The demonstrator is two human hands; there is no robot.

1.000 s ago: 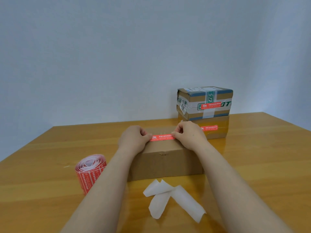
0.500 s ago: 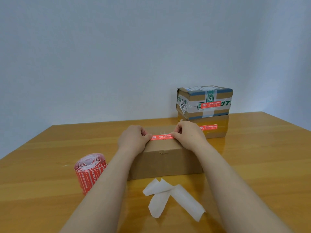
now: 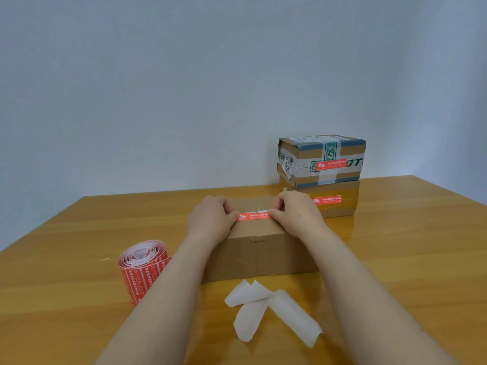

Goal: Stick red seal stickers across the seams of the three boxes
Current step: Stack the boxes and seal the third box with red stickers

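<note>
A red sticker [image 3: 255, 216] lay along the near top edge of the plain box [image 3: 259, 248], w/ white print on it too small to read. The left hand [image 3: 210, 219] pinched its left end, thumb on the face and fingers [image 3: 228, 206] curled behind; the right hand [image 3: 297, 214] pinched the right end the same way, thumb tip touching the strip. Both hands were thus closed on the sticker, one per end. Whether the strip was fully pressed down or partly lifted couldn't be told. The plain box sat mid-worktop, long side facing the camera, w/ a small dent in its front face. Just in front of it lay white backing strips [image 3: 274, 312], curled and overlapping, approx. between the two forearms. To the left, near the left forearm, stood a sticker roll [image 3: 142, 270], red outside w/ white liner showing at its top, loosely wound. Behind and right of the plain box, two more boxes were stacked against the back wall [image 3: 184, 88]: the lower box [image 3: 342, 204] carried a red sticker on its front, partly hidden by the right hand; the upper box [image 3: 321, 159] was wrapped in clear and green-printed tape, w/ a white label at its left corner and a red sticker across its front. The worktop [image 3: 408, 246] was glossy yellow-brown wood.
</note>
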